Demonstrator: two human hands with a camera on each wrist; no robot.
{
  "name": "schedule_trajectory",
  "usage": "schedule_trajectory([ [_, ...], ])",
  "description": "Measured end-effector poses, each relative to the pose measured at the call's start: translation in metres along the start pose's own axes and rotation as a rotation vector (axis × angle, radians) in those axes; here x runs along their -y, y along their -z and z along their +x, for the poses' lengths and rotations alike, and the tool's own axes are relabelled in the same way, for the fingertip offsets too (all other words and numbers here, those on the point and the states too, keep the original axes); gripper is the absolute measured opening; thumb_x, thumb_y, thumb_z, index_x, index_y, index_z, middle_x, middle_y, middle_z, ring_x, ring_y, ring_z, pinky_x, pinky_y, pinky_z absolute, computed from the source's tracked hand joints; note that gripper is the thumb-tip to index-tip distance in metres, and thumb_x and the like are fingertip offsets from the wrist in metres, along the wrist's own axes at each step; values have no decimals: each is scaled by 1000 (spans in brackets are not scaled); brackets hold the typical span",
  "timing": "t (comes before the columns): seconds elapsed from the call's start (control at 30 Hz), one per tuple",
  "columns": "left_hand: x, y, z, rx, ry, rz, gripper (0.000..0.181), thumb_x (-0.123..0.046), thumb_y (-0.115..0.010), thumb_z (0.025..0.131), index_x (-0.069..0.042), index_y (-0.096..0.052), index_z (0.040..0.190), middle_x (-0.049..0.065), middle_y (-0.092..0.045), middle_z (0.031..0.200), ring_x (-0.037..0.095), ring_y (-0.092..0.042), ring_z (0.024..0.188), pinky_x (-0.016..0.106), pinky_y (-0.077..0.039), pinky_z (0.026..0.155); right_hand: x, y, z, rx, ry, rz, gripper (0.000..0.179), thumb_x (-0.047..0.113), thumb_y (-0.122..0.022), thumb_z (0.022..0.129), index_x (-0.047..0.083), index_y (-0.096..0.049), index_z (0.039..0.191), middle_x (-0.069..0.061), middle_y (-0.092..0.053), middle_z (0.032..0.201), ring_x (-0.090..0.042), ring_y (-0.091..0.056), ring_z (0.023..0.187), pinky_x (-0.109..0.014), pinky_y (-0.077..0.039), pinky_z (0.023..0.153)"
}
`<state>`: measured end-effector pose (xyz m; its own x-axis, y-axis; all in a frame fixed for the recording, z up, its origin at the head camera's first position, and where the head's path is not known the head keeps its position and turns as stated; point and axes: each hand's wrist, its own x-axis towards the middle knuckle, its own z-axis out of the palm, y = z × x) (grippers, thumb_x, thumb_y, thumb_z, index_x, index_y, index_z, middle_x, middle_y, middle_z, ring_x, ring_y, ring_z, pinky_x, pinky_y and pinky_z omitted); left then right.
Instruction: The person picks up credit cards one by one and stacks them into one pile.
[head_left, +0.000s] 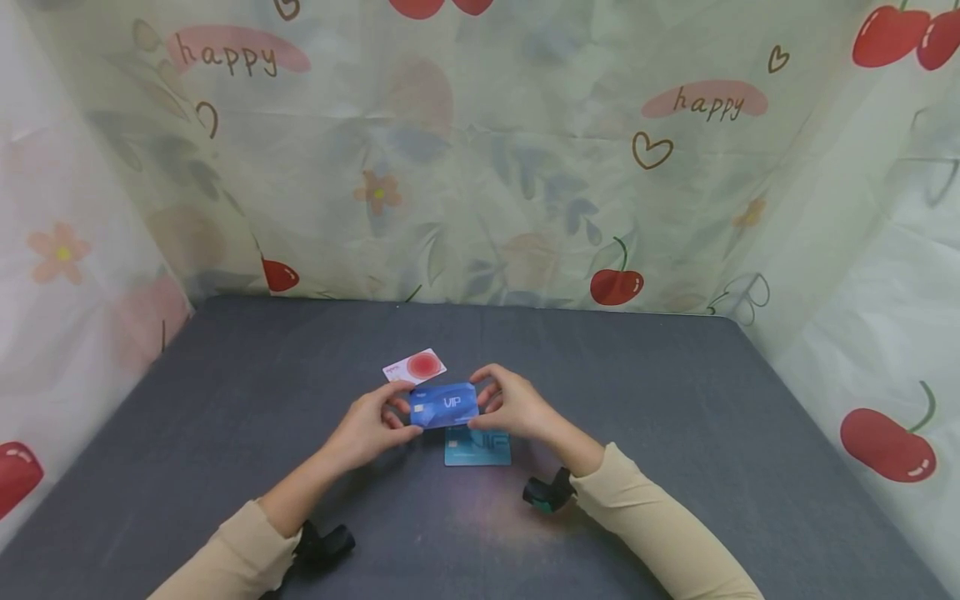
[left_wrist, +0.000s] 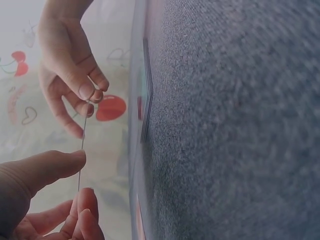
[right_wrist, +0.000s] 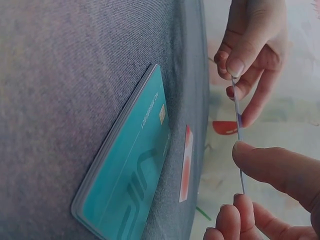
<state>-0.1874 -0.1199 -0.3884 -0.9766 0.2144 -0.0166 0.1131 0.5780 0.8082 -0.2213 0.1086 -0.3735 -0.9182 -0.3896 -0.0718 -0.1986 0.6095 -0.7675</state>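
Note:
Both hands pinch a blue VIP card (head_left: 444,406) by its two short ends, its printed face turned toward the head camera. My left hand (head_left: 369,423) grips the left end between thumb and fingers; my right hand (head_left: 516,403) grips the right end the same way. Seen edge-on, the card (right_wrist: 239,127) is a thin line above the table in the right wrist view. Below it lies a small stack of cards with a teal VIP card (head_left: 477,450) on top, partly covered by the blue card. The stack's layered edges (left_wrist: 148,90) show in the left wrist view.
A white card with a red circle (head_left: 423,365) lies flat just beyond the blue card, near my left fingers. Everything rests on a dark grey cloth-covered table (head_left: 637,392). Patterned curtains (head_left: 480,167) stand at its back and sides. A black wrist camera (head_left: 549,490) hangs at the right cuff.

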Motion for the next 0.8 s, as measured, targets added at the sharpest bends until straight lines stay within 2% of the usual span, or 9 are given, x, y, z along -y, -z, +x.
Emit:
schedule_trajectory([
  [0.2,0,-4,2,-5,-9,11,60,-13,-73,75,-7,-46,128,8,-57,96,12,-54,70,22,-45,57,-3,3,-2,-1,1,-6,53,13,-77,70,8,-50,116,-6,-59,87,-14,-55,72,-25,-48,64],
  [0.4,-3,-8,3,-4,4,12,61,-13,-73,75,-8,-46,129,8,-57,97,12,-54,71,22,-46,59,-5,4,-3,-13,-35,-9,53,13,-78,70,10,-51,115,-5,-58,87,-14,-54,72,-24,-48,64],
  [0.8,-6,-15,6,-7,-28,12,60,-12,-74,74,-7,-48,128,9,-58,95,10,-54,68,20,-47,57,-11,7,-10,-34,-50,-16,54,12,-77,70,8,-50,116,-6,-58,86,-15,-54,72,-24,-48,64],
])
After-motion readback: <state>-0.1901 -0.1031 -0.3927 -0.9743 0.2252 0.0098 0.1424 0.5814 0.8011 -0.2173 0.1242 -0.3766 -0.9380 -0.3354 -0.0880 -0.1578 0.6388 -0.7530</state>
